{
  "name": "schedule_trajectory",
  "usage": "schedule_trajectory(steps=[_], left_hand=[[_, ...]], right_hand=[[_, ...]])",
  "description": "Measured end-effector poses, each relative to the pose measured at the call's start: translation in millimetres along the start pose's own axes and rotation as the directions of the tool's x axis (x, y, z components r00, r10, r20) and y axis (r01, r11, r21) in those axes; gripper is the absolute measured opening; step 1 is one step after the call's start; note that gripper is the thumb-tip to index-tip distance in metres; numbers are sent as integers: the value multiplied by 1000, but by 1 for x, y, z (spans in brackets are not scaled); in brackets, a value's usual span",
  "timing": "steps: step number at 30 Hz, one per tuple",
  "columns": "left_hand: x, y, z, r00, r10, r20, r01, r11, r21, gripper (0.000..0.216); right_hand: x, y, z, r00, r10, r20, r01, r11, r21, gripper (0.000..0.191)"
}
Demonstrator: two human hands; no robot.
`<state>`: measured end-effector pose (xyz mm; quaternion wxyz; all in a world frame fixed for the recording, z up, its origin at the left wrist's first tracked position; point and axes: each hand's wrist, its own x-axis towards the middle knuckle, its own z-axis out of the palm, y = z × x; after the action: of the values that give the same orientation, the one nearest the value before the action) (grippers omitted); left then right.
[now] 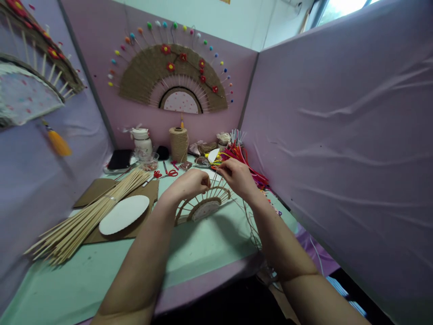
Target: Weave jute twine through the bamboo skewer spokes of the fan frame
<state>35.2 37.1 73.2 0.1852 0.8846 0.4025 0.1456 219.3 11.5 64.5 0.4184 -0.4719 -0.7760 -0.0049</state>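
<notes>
A small half-round fan frame [206, 209] of thin sticks, with a white spotted centre and brown twine bands, stands tilted on the table. My left hand [194, 183] is closed at its upper left, fingers curled around the stick ends; the fingertips are partly hidden. At the top of the frame my right hand [235, 175] pinches a thin strand that looks like twine. Loose brown twine [249, 223] hangs below my right wrist to the table edge.
Bamboo sticks [91, 212] lie bundled over cardboard beside a white oval card [124, 215]. Behind are red scissors [172, 173], a twine spool [178, 144], a white bottle [142, 142] and coloured pipe cleaners [240, 158]. A decorated fan [135, 76] hangs on the back partition.
</notes>
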Motion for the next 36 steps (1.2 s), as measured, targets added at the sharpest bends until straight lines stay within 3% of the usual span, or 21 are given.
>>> schedule_trajectory(steps=[7,11,14,18,22,28,32,36], left_hand=[[1,-7,-1,1000,-17,-8,17,999,-28,18],[1,-11,-1,999,-37,13,38,995,-95,15],[2,-14,-1,998,-35,51,42,989,-144,15],[0,-17,-5,993,-3,119,25,983,-184,19],[-5,-13,-12,990,20,143,1,989,-146,18],[-13,4,-11,998,-61,-31,63,996,58,14],[-18,18,-6,981,-12,-192,35,992,120,38],[-19,34,-2,983,28,-180,9,979,202,41]], right_hand=[[-30,14,14,972,188,-141,-182,982,50,7],[-52,29,24,921,389,-17,-379,905,192,11],[-59,39,34,880,471,57,-465,831,304,16],[-62,40,42,866,498,51,-480,796,369,18],[-67,33,44,887,458,52,-432,786,443,21],[-74,29,44,888,454,69,-421,746,515,21],[-75,28,46,864,501,54,-450,717,533,17],[-74,26,50,855,519,16,-448,722,528,16]])
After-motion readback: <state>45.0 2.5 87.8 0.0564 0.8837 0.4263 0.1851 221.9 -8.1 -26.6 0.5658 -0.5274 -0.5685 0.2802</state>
